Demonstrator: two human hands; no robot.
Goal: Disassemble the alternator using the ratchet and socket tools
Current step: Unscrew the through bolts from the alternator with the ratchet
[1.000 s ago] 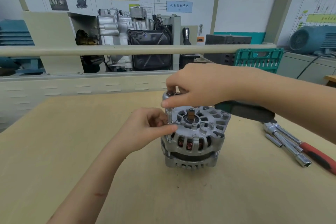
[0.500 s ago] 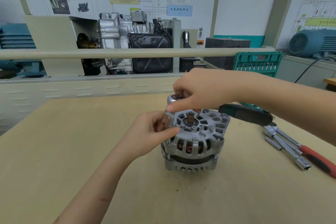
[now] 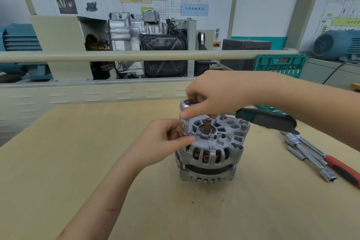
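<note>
A silver alternator [image 3: 212, 152] stands upright on the wooden table [image 3: 78, 161], its shaft pointing up and copper windings showing through the slots. A ratchet [image 3: 265, 119] with a dark green handle lies across its top, the chrome head at the left rim. A slim socket [image 3: 185, 127] runs straight down from the head to a bolt on the alternator's left edge. My right hand [image 3: 218, 95] grips the ratchet head from above. My left hand [image 3: 161, 142] pinches the socket's lower end beside the housing.
Loose chrome sockets and extension bars [image 3: 309, 154] and a red-handled tool [image 3: 344, 169] lie on the table at the right. A green tool case [image 3: 280, 64] stands open behind them. A rail and an engine display [image 3: 148, 45] line the back.
The view has shifted slightly. The ratchet head and my right hand sit a little further right over the alternator. My left hand still pinches the socket.
</note>
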